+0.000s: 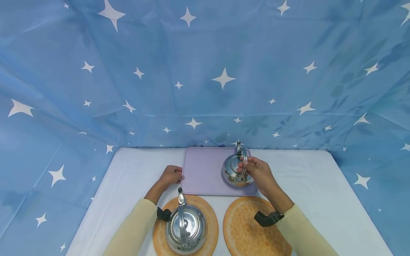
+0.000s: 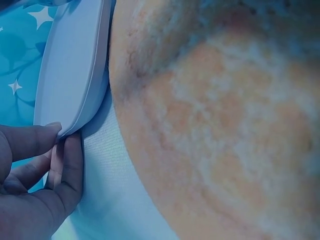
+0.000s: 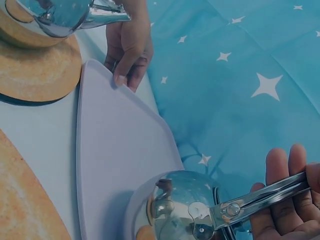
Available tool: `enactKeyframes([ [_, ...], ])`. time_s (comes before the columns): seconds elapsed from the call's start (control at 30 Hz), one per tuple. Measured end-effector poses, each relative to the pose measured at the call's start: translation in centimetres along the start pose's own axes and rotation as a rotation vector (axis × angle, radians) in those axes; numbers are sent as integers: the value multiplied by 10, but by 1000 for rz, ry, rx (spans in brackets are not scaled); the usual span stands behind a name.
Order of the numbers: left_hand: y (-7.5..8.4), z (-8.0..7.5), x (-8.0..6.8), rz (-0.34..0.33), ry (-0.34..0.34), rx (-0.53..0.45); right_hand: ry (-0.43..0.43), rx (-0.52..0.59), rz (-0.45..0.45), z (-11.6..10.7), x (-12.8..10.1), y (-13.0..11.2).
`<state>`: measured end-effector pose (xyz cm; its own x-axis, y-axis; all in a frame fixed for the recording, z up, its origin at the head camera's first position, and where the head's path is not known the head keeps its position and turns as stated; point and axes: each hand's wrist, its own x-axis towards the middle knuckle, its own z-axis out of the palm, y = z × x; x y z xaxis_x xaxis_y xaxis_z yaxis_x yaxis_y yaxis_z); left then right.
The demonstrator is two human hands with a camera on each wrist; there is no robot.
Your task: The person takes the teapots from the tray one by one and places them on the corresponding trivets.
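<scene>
My left hand pinches the left edge of a lilac tray; in the left wrist view the thumb lies on the rim with fingers beneath it. At the tray's right side is a shiny metal kettle, its spout pointing to the far side. My right hand holds this kettle by its raised handle, fingers curled under the bar. The kettle's base overlaps the tray in the head view. A second metal kettle stands upright by my left forearm on a round bread-patterned mat.
Another round bread-patterned mat lies in front of the tray, partly under my right forearm. A white cloth covers the table. Blue star-printed fabric hangs right behind the table's far edge and around both sides.
</scene>
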<state>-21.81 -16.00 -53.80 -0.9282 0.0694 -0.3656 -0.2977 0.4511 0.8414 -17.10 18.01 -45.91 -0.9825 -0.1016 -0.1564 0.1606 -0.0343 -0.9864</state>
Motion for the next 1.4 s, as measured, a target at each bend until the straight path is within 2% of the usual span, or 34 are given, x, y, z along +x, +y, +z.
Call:
enactKeyframes([
  [0.3, -3, 1, 0, 11, 9, -5, 1, -54, 15, -3, -14, -4],
  [0.53, 0, 1, -1, 19, -3, -14, -43, -132, -6, -8, -34, -12],
  [0.73, 1, -1, -1, 12, -3, -16, -74, -179, 37, -8, -58, -21],
  [1.13, 2, -1, -1, -6, -5, 0, -87, -166, 44, -5, -108, -40],
  [1.3, 2, -2, 0, -6, -6, -6, -93, -183, 19, -5, -130, -40],
  [1.4, 2, -2, 0, -12, -9, -11, -94, -182, 40, -7, -141, -37],
])
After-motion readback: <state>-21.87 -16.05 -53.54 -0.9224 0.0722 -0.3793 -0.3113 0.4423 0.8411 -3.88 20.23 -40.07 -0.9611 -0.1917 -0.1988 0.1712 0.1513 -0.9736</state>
